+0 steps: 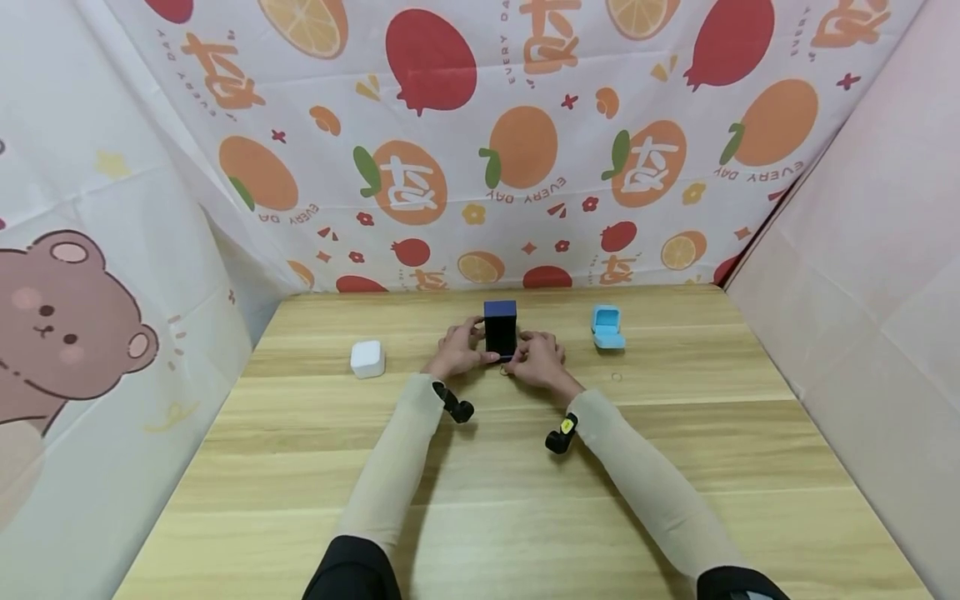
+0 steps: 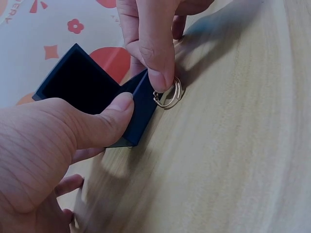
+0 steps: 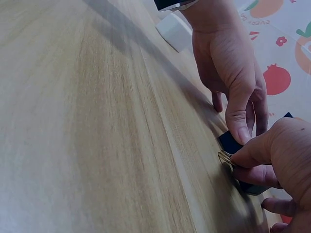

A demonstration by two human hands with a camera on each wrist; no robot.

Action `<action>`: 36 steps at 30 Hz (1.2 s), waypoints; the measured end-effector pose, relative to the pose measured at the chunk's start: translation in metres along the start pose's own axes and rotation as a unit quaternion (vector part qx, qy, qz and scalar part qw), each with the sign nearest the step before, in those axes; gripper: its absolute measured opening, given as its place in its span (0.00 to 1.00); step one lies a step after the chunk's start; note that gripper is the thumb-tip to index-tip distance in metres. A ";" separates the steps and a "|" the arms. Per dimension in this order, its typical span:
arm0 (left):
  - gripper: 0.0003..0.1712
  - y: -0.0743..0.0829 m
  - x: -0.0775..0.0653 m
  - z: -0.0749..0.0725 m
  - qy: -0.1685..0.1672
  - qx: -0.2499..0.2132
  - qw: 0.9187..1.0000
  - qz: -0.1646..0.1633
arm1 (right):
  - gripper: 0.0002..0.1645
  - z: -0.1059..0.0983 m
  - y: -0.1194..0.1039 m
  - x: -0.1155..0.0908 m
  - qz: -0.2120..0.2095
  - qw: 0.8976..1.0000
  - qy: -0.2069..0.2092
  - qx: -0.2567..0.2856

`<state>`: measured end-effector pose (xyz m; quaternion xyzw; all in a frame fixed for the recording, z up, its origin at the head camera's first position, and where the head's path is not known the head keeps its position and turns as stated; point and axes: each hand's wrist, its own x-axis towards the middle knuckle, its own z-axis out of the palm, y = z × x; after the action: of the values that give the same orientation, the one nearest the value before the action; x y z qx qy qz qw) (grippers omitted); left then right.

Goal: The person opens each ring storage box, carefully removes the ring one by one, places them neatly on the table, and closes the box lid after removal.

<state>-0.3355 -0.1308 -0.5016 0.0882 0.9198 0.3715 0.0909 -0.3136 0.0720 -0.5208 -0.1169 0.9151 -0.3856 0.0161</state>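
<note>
A dark blue ring box (image 1: 500,310) stands with its lid raised at the far middle of the table. My left hand (image 1: 457,350) grips it from the left, thumb pressed along the front edge of the base in the left wrist view. From the other side, my right hand (image 1: 538,360) pinches a gold ring (image 2: 170,104) between thumb and finger. The ring has several thin bands and hangs just outside the box's front edge. Part of it is hidden by the fingertips. Inside the box, the lid lining (image 2: 77,82) looks black.
To the left stands a small white box (image 1: 367,359) with rounded corners. A light blue ring box (image 1: 607,327) sits opened on the right, with a small ring (image 1: 617,377) on the wood in front of it. Patterned cloth (image 1: 517,200) hangs behind the table (image 1: 510,500).
</note>
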 end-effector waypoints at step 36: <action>0.48 0.003 -0.004 -0.001 -0.006 0.000 1.000 -0.002 | 0.15 0.002 -0.009 -0.004 0.006 1.000 0.018 -0.008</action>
<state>-0.3316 -0.1306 -0.4983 0.0881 0.9193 0.3712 0.0969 -0.3073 0.0657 -0.5163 -0.1043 0.9191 -0.3799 0.0011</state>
